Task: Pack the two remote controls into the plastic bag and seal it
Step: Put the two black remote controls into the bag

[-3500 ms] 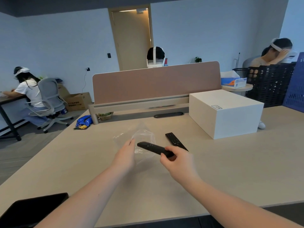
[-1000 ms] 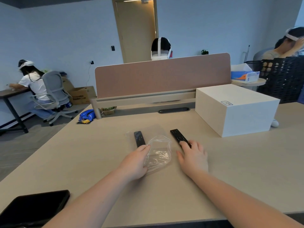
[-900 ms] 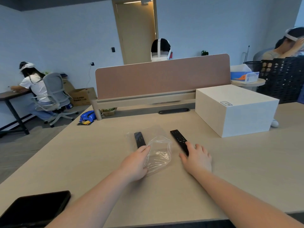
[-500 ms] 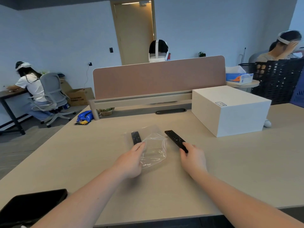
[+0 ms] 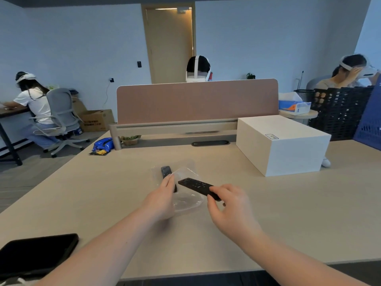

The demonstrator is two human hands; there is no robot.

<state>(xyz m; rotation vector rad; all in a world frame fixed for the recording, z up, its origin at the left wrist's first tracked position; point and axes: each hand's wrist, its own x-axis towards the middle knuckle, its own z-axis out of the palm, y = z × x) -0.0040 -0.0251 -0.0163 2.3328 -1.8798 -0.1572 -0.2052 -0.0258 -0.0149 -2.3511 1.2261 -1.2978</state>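
Two remotes are seen in the middle of the frame. One remote [image 5: 166,174] is already partly inside the plastic bag [image 5: 186,200]. The second remote [image 5: 195,187] is pinched at its near end by the right hand [image 5: 228,205], fingers closed on it. The bag's edge is pinched open by the left hand [image 5: 162,200]. The remote looks light and stiff; the bag looks soft and slippery, so its mouth is best held open.

On the surface [image 5: 288,213], the plastic bag [image 5: 186,200] lies in the middle. One remote [image 5: 166,172] lies at the bag's far left edge; the other remote [image 5: 198,187] is above the bag. A box [image 5: 282,145] stands behind to the right, a phone [image 5: 37,252] near left.
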